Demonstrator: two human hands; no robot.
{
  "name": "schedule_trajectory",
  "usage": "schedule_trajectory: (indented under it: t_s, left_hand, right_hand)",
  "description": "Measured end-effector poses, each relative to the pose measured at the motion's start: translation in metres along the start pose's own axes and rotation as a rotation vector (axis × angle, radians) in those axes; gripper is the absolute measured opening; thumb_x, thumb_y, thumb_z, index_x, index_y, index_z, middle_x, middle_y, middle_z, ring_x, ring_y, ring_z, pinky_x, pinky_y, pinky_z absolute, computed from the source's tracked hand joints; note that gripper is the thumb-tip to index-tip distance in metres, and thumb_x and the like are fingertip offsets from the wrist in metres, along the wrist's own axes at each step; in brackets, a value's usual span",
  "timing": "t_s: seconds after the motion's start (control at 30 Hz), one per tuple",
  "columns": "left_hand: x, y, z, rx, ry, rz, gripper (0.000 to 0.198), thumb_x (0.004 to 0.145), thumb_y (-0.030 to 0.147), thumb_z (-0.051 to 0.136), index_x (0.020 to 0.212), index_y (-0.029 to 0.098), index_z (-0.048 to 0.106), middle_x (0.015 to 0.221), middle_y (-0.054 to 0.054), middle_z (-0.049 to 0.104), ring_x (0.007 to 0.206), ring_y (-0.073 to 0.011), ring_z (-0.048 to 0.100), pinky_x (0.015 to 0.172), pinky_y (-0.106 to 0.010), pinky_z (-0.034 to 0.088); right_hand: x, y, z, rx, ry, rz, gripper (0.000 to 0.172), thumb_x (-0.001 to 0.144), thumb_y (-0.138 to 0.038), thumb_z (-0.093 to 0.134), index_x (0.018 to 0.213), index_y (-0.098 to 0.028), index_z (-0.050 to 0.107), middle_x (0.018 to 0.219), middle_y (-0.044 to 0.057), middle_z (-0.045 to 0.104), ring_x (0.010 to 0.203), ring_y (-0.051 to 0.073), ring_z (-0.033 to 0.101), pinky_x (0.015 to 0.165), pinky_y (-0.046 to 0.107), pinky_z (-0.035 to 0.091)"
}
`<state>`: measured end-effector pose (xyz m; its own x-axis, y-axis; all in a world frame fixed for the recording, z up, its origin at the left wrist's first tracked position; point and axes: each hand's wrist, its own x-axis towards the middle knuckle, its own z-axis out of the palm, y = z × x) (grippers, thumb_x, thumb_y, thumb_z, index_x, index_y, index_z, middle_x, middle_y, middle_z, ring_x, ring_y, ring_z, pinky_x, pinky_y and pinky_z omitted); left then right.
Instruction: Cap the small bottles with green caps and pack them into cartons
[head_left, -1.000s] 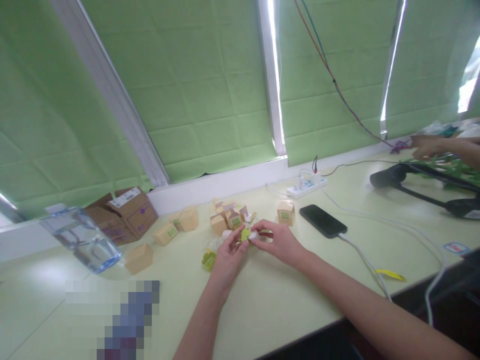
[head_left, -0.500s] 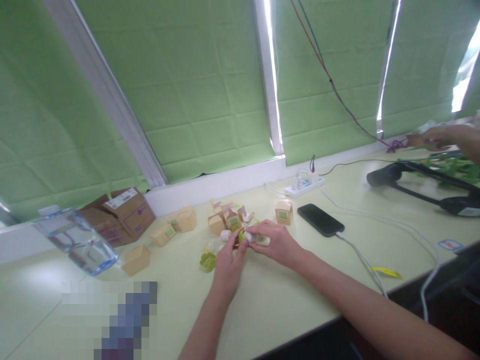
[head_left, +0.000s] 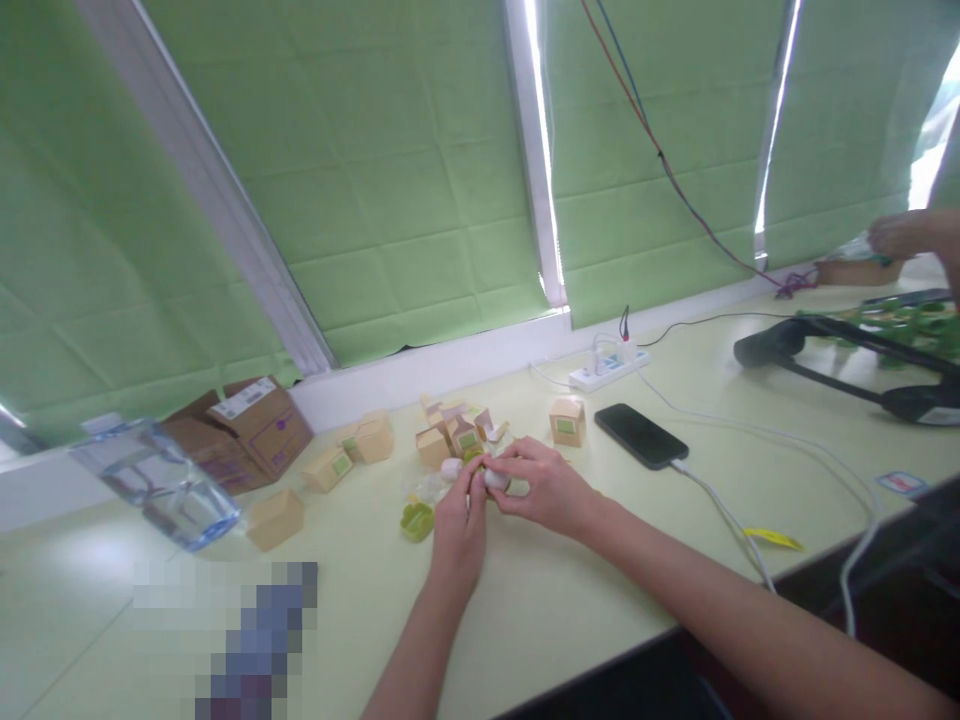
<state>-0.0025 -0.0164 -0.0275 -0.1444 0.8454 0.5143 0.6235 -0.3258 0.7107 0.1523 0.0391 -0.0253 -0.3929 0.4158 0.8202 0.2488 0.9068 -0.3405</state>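
Note:
My right hand (head_left: 541,484) is closed, with thumb and fingertips pinched on a small white rounded piece (head_left: 496,479). My left hand (head_left: 459,515) meets it from the other side, fingers curled in on the same small item; its greenish part is mostly covered by the fingers. Left of my left hand lies a green flower-shaped cup (head_left: 416,521). Crumpled clear wrapping (head_left: 430,488) and another small whitish-pink piece (head_left: 451,468) rest just beyond it. Several small opened cardboard boxes (head_left: 450,435) are heaped behind my hands.
A small box (head_left: 568,422), a phone (head_left: 642,436) on a white cable and a power strip (head_left: 609,371) are to the right. Leftward are a water bottle (head_left: 161,485), a brown carton (head_left: 240,435) and more small boxes (head_left: 274,520). Another person's hand (head_left: 911,235) is far right, behind a black frame-like device (head_left: 847,370).
The small item has turned between my fingers, hiding most of its green part. My right hand has shifted slightly left. The other person's hand has moved right and up.

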Motion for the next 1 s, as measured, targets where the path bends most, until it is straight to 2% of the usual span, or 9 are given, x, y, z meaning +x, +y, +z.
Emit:
schedule_trajectory:
  t_s: [0.3,0.43,0.6,0.83,1.0]
  left_hand:
    - [0.003,-0.006,0.002,-0.074,0.019,-0.020,0.039,0.096,0.043,0.045,0.120,0.021,0.066,0.120,-0.008,0.070,0.113,-0.0246,0.063,0.102,-0.037,0.042]
    - [0.003,-0.008,0.001,-0.114,-0.004,-0.041,0.040,0.095,0.045,0.047,0.121,0.022,0.067,0.124,-0.008,0.069,0.120,-0.0251,0.060,0.105,-0.038,0.041]
    - [0.004,-0.006,-0.001,-0.157,-0.039,-0.059,0.042,0.095,0.046,0.047,0.123,0.021,0.066,0.125,-0.008,0.068,0.120,-0.0250,0.059,0.107,-0.038,0.040]
    - [0.000,0.002,-0.004,-0.153,-0.019,-0.086,0.040,0.093,0.041,0.050,0.122,0.020,0.067,0.128,-0.008,0.067,0.125,-0.0261,0.056,0.110,-0.040,0.038]
    - [0.000,0.005,-0.003,-0.101,-0.013,-0.038,0.038,0.092,0.034,0.049,0.124,0.021,0.065,0.128,-0.007,0.066,0.122,-0.0259,0.058,0.109,-0.040,0.039]
  right_hand:
    - [0.001,-0.004,-0.004,-0.029,-0.009,0.002,0.032,0.082,-0.018,0.066,0.114,-0.020,0.069,0.093,0.008,0.068,0.091,0.022,0.063,0.086,0.035,0.053]
    - [0.000,-0.002,-0.004,-0.011,0.008,0.005,0.031,0.081,-0.020,0.067,0.112,-0.021,0.070,0.092,0.007,0.068,0.088,0.021,0.064,0.084,0.032,0.053]
    - [-0.001,-0.001,-0.004,-0.011,0.008,0.010,0.030,0.081,-0.023,0.068,0.112,-0.020,0.071,0.091,0.007,0.068,0.088,0.021,0.064,0.084,0.032,0.053]
    - [-0.005,0.008,0.002,0.088,0.021,0.069,0.035,0.085,-0.032,0.069,0.118,-0.021,0.070,0.096,0.008,0.070,0.091,0.020,0.066,0.085,0.032,0.054]
    - [-0.003,0.006,-0.002,0.166,0.002,0.156,0.035,0.086,-0.031,0.068,0.120,-0.021,0.068,0.102,0.008,0.071,0.093,0.020,0.067,0.086,0.033,0.055]
